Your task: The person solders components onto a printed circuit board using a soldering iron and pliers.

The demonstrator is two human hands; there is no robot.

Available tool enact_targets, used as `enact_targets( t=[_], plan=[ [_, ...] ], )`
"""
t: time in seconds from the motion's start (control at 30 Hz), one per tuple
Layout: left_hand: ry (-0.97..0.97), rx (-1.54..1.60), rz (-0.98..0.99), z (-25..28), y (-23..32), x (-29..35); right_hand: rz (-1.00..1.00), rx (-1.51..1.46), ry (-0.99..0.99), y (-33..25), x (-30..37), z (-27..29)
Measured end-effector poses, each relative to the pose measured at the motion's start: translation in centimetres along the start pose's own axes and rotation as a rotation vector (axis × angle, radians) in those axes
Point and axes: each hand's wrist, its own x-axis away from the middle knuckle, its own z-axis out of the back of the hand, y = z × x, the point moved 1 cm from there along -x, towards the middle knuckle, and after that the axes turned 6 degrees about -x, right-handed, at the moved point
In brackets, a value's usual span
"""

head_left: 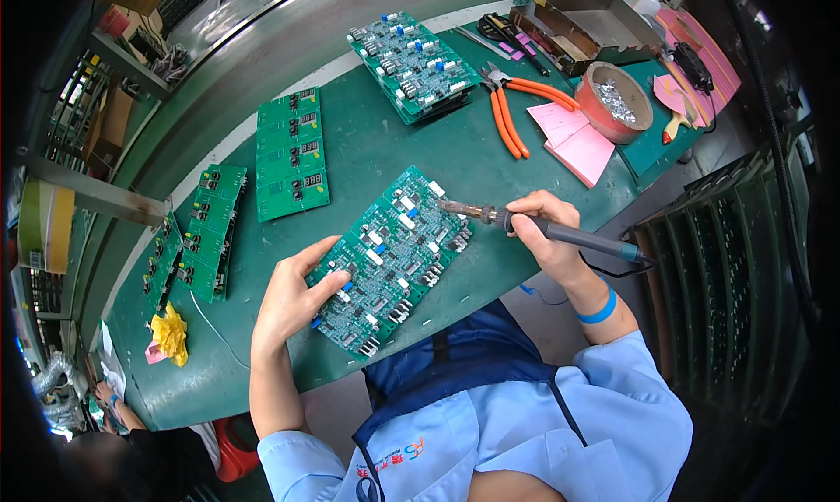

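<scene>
My left hand (302,294) grips the left edge of a green circuit board (391,261), thumb on its top face. The board lies slantwise near the table's front edge, crowded with white connectors, blue parts and small chips. In my right hand (549,231) is a soldering iron (573,234), held like a pen with the fingers wrapped round its dark grip. Its tip points left and meets or hovers just over the board's upper right part; I cannot tell which. A blue band (598,307) circles my right wrist.
On the green table (367,156) stand a stack of populated boards (413,64), a display-board panel (293,156) and more panels (206,231) at left. Orange-handled cutters (509,108), pink paper (577,143), a round tub (614,104) and a metal tray (582,29) lie right. A co-worker's hand (107,394) shows lower left.
</scene>
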Motion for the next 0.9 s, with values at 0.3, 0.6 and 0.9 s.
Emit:
enact_targets(
  t=[0.3,0.6,0.9],
  plan=[
    [-0.010,0.010,-0.025,-0.2,-0.6,-0.4,0.073,-0.296,0.377,-1.4,-1.5,3.7],
    [-0.141,0.147,0.098,0.1,-2.2,-1.4,0.157,0.044,0.616,0.1,-8.5,17.1],
    [-0.168,0.233,0.085,0.1,-3.2,-1.8,-0.256,-0.391,0.676,3.9,-18.8,27.8]
  ],
)
